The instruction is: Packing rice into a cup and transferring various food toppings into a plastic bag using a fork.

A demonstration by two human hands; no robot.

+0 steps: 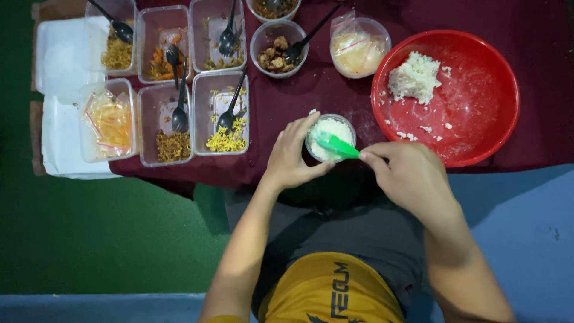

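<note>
Top bowl (274,8) cut by the edge; spatula's (336,145) handle hidden, probably in right hand (412,176).

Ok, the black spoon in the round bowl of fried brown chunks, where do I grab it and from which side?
Grip the black spoon by its free handle end, which slants up and out over the round bowl's far-right rim. Come from that side, above the maroon cloth; its head is buried among the chunks.

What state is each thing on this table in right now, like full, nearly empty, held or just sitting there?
Small cup: full of white rice, held upright.
Green spoon: pressed on the rice.
Left hand: fingers wrapped round the cup.
Right hand: gripping the spoon handle.
Red bowl: nearly empty, one rice clump left.
Clear rectangular containers: open, mostly low, black spoons resting inside.
Round bowl of brown pieces: open, part full.
</note>
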